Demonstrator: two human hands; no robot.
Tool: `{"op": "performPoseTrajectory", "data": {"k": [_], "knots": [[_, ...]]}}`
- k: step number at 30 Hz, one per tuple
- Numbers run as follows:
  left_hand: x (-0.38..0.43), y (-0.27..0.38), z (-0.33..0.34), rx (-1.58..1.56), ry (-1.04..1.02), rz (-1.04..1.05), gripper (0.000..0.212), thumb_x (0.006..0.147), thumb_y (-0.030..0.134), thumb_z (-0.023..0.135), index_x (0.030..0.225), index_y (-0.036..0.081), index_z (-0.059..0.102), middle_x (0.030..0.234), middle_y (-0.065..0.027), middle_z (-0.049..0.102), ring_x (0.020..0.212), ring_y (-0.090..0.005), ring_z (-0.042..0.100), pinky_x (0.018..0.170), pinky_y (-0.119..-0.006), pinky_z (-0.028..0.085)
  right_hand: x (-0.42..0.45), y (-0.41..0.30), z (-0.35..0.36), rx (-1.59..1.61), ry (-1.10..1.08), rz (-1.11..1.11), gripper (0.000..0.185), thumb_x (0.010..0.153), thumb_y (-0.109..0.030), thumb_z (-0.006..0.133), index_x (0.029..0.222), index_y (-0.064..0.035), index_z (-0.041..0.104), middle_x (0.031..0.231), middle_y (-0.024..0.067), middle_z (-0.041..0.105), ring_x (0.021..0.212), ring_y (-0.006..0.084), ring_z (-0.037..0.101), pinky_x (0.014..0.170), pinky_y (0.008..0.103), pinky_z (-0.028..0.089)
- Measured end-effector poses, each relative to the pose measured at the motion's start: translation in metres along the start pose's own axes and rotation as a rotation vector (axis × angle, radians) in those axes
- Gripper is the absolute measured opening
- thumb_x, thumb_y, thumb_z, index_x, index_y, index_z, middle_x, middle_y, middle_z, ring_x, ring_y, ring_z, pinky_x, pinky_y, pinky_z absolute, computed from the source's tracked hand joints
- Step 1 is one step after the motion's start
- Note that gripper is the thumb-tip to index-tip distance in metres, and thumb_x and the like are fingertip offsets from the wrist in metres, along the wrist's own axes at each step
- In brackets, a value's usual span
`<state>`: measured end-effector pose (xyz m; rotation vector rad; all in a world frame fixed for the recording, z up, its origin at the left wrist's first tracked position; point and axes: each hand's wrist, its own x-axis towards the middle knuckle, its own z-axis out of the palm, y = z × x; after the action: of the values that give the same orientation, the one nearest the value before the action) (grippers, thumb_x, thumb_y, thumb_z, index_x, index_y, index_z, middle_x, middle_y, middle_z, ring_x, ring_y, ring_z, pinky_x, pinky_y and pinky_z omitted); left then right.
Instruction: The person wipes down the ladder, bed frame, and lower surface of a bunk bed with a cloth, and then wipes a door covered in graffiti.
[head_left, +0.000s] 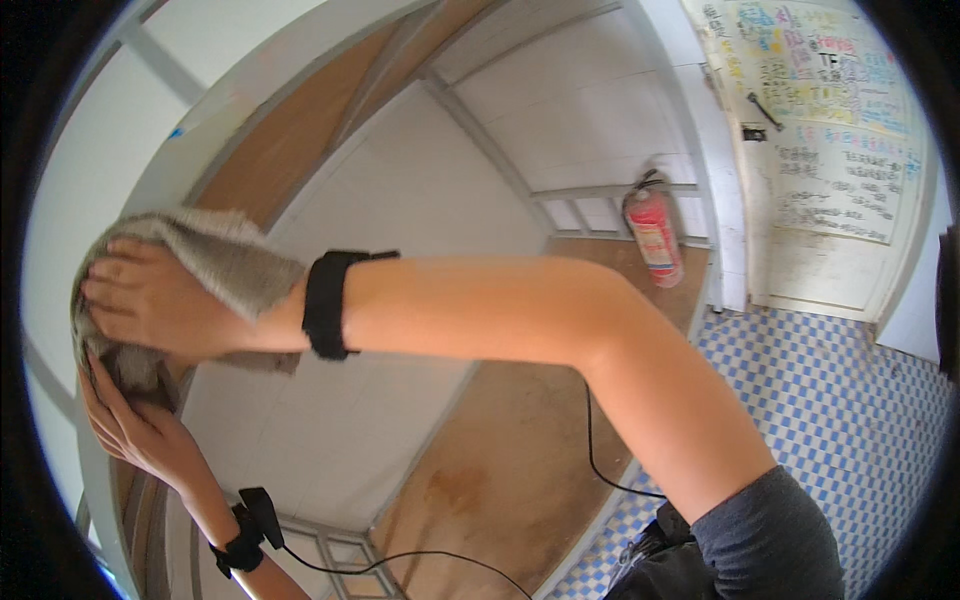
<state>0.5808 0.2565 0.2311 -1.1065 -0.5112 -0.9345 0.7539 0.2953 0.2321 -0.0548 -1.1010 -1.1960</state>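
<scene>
A grey-brown cloth (225, 259) is draped over the upper rail (161, 169) of a metal bunk bed at the left. My right hand (150, 300) presses on it from above, fingers together, and part of the cloth folds back over the wrist. Just below, my left hand (139, 439) is cupped against the same rail, by the cloth's dark lower fold. Whether its fingers grip the cloth or only the rail is hidden. Both wrists wear black straps.
Beneath my right arm lies the lower bunk's brown board (487, 450). A red fire extinguisher (656, 236) stands at its far end. A black cable (420, 553) trails from the left wrist strap. Beyond are a door covered in writing (825, 157) and a blue-white checked floor (832, 405).
</scene>
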Motion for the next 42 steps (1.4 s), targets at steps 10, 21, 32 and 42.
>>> {"op": "performPoseTrajectory", "data": {"k": [10,21,32,42], "knots": [[-0.032,0.277,0.046,-0.998,-0.372,-0.12,0.037,0.084,-0.001,0.042,0.119,0.004,0.052,0.118,-0.0154,0.05,0.11,-0.0305,0.045,0.094,-0.041,0.036,-0.168,0.119,-0.199,-0.151,-0.682,0.221,0.049,0.074,-0.008,0.057,0.122,-0.0079,0.048,0.128,0.0073,0.046,0.121,0.0213,0.039,0.104,0.039,0.028],[-0.474,0.575,-0.268,-1.51,-1.976,-0.11,0.022,0.081,0.014,0.049,0.101,0.007,0.057,0.092,-0.0208,0.059,0.086,-0.039,0.056,0.075,-0.046,0.044,-0.501,-0.25,-0.568,0.067,-2.29,1.153,0.041,0.077,-0.013,0.053,0.118,-0.0122,0.05,0.122,0.0086,0.048,0.114,0.0274,0.043,0.097,0.0447,0.03],[-0.44,0.51,-0.438,-1.321,-2.16,-1.238,0.025,0.089,0.014,0.045,0.109,0.002,0.054,0.083,-0.0176,0.06,0.067,-0.0301,0.058,0.057,-0.038,0.044,-0.403,-0.348,-0.625,-0.027,-1.718,2.24,0.033,0.071,0.0,0.052,0.104,-0.0008,0.051,0.094,0.0198,0.057,0.089,0.0392,0.053,0.076,0.041,0.043],[-0.502,0.533,-0.378,-1.385,-1.683,-2.376,0.024,0.087,0.009,0.049,0.109,-0.001,0.053,0.089,-0.0046,0.059,0.083,-0.0118,0.054,0.074,-0.024,0.042,-0.524,-0.329,-0.573,0.089,-2.209,2.313,0.054,0.079,-0.02,0.046,0.126,0.0032,0.034,0.108,0.0297,0.053,0.104,0.0423,0.05,0.084,0.0442,0.042]]}}
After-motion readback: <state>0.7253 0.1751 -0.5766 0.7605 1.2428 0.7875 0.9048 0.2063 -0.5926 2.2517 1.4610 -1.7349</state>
